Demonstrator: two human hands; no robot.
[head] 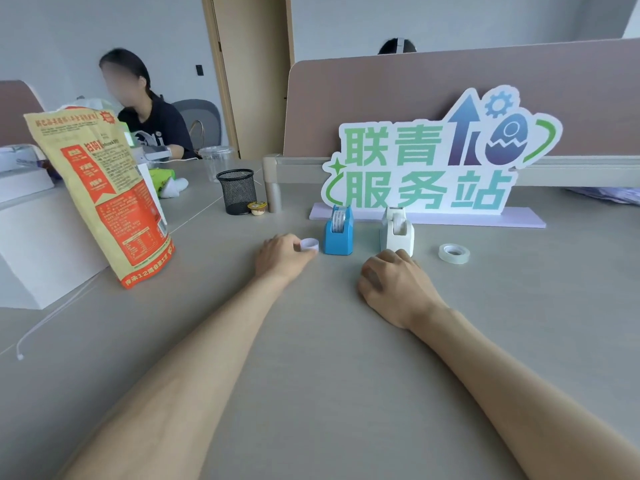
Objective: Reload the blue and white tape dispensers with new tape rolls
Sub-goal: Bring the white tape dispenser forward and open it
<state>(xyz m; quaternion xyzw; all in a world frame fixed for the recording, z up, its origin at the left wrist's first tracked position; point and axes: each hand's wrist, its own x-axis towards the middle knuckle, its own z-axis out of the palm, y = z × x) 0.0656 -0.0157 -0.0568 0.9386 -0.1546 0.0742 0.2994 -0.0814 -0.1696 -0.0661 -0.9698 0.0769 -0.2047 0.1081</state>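
Note:
The blue tape dispenser (338, 232) stands on the grey desk (311, 341) with a roll of tape seated in it. To its right stands the white dispenser (397, 231), whose slot shows only a small roll or core. A clear tape roll (454, 253) lies flat further right. My left hand (282, 256) rests just left of the blue dispenser and pinches a small white empty tape core (309, 244). My right hand (394, 285) lies curled on the desk in front of the white dispenser, fingertips touching its base, nothing held.
A large sign with green characters (436, 168) stands on a lilac base behind the dispensers. At left are an orange snack bag (104, 195), a white box (41, 258), a black mesh pen cup (237, 190) and a small jelly cup (257, 207). A person sits at far left.

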